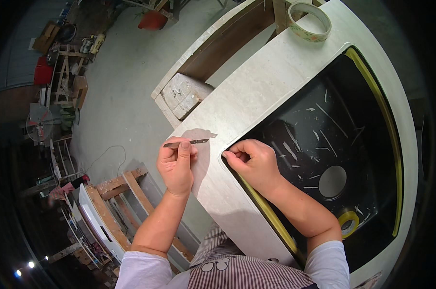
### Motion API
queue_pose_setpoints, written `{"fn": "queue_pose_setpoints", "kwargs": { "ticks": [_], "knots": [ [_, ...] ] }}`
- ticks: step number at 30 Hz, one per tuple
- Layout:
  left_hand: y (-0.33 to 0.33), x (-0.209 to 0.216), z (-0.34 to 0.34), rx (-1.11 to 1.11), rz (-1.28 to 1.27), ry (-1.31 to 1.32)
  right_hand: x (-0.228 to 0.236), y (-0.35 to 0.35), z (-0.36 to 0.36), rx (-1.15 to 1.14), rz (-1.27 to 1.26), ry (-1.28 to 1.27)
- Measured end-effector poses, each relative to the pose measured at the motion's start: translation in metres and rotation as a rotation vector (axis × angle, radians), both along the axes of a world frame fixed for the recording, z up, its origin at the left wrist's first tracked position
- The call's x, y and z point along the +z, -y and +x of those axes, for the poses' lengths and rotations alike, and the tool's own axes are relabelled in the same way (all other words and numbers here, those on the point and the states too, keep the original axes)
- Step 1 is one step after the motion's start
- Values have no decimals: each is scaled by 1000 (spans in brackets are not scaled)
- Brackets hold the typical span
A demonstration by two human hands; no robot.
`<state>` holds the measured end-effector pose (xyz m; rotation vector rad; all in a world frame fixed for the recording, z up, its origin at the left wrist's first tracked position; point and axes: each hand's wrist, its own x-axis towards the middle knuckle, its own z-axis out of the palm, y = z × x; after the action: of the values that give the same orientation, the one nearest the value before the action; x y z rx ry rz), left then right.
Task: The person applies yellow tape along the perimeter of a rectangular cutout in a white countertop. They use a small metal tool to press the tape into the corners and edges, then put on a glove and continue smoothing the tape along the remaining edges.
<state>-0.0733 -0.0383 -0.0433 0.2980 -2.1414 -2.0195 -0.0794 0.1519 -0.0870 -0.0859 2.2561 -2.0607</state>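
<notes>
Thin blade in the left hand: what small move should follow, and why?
Probably ease the blade toward the nearest corner of the black sink: the left hand holds it over the pale countertop, pointing roughly that way, and the right hand is curled at that corner. What it may pinch is hidden.

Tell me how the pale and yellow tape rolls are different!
The pale tape roll lies on the countertop; the yellow tape roll lies inside the black sink. The pale roll looks bigger, with a thin band; the yellow roll looks smaller, with a thicker band. Both are rings.
</notes>
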Motion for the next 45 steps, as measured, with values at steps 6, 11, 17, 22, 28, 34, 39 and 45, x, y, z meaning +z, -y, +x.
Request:
{"fn": "queue_pose_setpoints", "kwargs": {
  "ticks": [6,11,17,22,28,34,39,45],
  "knots": [
    [0,0,0,-2,5,-2,0,2,0,-14,6,17],
    [0,-1,-1,8,3,8,-7,1,1,-22,0,26],
    [1,-3,0,3,3,7,-20,-25,7,65,-112,119],
    [0,-2,-2,6,-9,27,-30,-50,13,-15,2,-33],
    [2,-8,-4,14,-10,56,11,-83,27,100,-38,345],
    [6,-15,-10,4,16,60,80,-112,79,15,53,181],
    [11,-29,-18,-47,2,-11,127,-98,168,492,195,176],
    [13,-68,-35,-93,52,-86,91,-18,289,484,-116,685]
  ]
}}
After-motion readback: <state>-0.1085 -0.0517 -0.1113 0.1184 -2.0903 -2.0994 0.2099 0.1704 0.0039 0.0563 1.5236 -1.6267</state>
